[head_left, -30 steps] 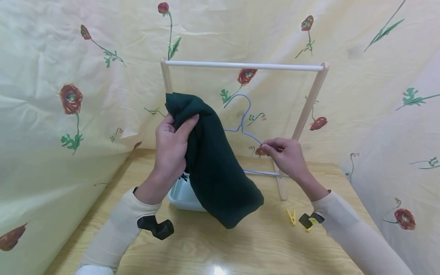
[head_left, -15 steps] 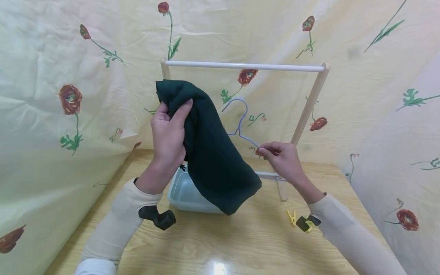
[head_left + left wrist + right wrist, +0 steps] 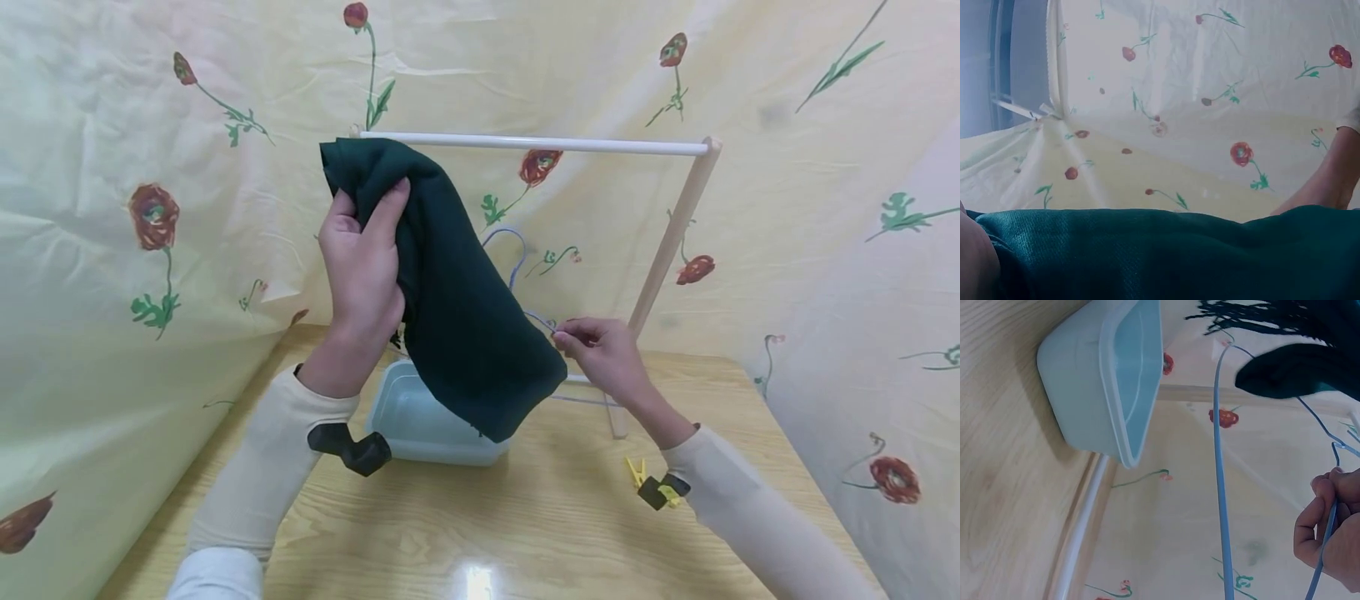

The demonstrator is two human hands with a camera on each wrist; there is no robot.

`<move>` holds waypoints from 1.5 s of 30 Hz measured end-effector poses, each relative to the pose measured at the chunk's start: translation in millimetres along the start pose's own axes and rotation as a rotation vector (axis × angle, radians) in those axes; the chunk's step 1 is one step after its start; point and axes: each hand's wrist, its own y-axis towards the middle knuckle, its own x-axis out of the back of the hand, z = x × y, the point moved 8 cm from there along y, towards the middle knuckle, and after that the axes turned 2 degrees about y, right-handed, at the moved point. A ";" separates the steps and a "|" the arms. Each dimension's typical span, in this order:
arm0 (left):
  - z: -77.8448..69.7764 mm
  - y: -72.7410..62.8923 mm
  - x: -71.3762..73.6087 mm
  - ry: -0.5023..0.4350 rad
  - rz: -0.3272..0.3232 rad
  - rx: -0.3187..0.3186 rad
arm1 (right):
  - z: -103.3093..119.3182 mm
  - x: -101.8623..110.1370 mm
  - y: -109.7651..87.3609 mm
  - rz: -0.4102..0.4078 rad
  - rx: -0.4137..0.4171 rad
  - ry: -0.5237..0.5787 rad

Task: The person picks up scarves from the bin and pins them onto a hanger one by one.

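Observation:
My left hand (image 3: 362,262) grips a folded dark green scarf (image 3: 472,333) near its upper end, thumb on the near side. The cloth drapes down to the right. In the right wrist view, dark fringe (image 3: 1241,315) hangs from it. My right hand (image 3: 603,354) pinches the sloping shoulder of a thin blue wire hanger (image 3: 1221,487) between thumb and fingers. The hanger's hook (image 3: 517,250) points up behind the scarf, which hides much of its left side. In the left wrist view the scarf (image 3: 1147,250) fills the bottom.
Behind the hands stands a rack with a white top bar (image 3: 540,144) and wooden posts (image 3: 675,225). A pale blue basin (image 3: 442,450) sits on the wooden table below the scarf. Yellow clothespins (image 3: 637,472) lie at right. Flowered cloth surrounds the table.
My left hand has risen and shifted left with the scarf, uncovering more of the basin. My right hand has lowered the hanger and brought it left, farther behind the scarf.

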 end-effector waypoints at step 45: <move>71.7 -20.2 15.3 0.115 -0.032 -0.026 | 8.0 -15.2 3.2 0.064 -0.141 0.156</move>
